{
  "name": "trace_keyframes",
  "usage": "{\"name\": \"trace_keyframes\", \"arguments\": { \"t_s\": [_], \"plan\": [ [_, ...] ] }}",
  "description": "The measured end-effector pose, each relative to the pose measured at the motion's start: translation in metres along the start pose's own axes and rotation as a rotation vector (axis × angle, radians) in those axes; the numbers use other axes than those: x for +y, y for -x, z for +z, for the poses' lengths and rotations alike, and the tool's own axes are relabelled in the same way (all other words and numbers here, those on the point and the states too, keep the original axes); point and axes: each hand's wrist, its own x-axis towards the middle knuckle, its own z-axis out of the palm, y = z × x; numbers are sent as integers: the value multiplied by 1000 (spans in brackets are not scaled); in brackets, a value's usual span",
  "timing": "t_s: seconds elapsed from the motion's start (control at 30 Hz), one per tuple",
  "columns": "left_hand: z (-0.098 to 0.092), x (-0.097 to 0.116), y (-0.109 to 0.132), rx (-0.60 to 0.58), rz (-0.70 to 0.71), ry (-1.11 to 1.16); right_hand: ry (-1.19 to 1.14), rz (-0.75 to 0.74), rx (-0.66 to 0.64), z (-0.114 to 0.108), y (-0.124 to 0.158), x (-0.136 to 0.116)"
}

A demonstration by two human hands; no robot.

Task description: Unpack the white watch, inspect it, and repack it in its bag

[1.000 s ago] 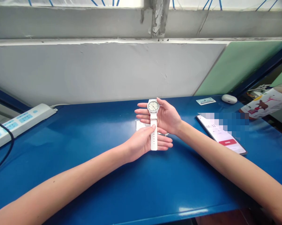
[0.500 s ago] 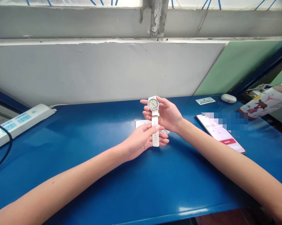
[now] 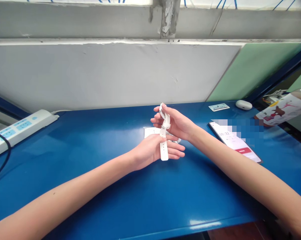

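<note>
A white wristwatch point(image 3: 166, 121) is held above the blue table, its round case tilted so the dial is seen nearly edge-on. My right hand point(image 3: 177, 122) grips the case at the top between thumb and fingers. Lower down, my left hand point(image 3: 150, 148) has its thumb on the strap, and the holed strap end hangs across its outstretched fingers. Behind the hands lies a white packet point(image 3: 151, 132), partly covered by them. A small white loop-shaped item shows just past the left fingertips, mostly hidden.
On the blue table point(image 3: 102, 206), a power strip point(image 3: 22, 128) lies at the left with a black cable. To the right are a phone point(image 3: 234, 141) showing a timer, a card point(image 3: 219, 107), a white earbud case point(image 3: 244, 105) and a printed bottle point(image 3: 285, 108). A wall stands behind.
The watch has been turned, so its dial, facing me before, now shows edge-on. Its strap end has swung slightly lower, and my left fingers are straighter.
</note>
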Motion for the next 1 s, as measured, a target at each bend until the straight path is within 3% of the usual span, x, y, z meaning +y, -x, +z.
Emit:
{"name": "trace_keyframes", "arguments": {
  "t_s": [0.27, 0.43, 0.6, 0.9, 1.0],
  "plan": [
    [3, 4, 2, -6, -32, -47, 34, 96, -189, -3, 5, -2],
    [1, 2, 2, 42, 9, -41, 29, 61, -162, -5, 2, -4],
    [-3, 0, 2, -23, 0, -67, 21, 72, -140, -4, 1, -5],
    [2, 7, 6, -97, -114, 37, -207, 19, 103, -2, -4, -9],
    [7, 8, 10, -103, -65, 21, -265, -35, 203, -5, -7, -14]
  ]
}}
